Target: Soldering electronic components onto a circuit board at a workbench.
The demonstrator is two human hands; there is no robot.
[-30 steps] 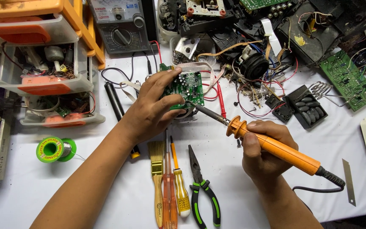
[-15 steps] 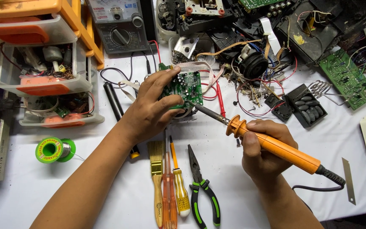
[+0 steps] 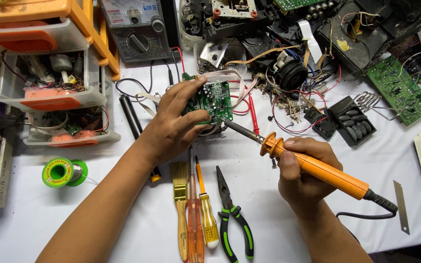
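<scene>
My left hand (image 3: 174, 127) grips a small green circuit board (image 3: 214, 99), thumb and fingers around its left edge, holding it tilted above the white table. My right hand (image 3: 302, 171) is wrapped around the orange handle of a soldering iron (image 3: 317, 168). The iron's dark metal tip touches the board's lower right edge. A black cord runs from the handle's end off to the right.
Below the hands lie a brush (image 3: 180, 199), two screwdrivers (image 3: 201, 204) and green-handled pliers (image 3: 234, 221). A solder spool (image 3: 63, 171) sits at left, drawer units (image 3: 54, 92) and a multimeter (image 3: 137, 34) behind. Loose wires, boards (image 3: 399, 90) and a blade (image 3: 401, 204) clutter the right.
</scene>
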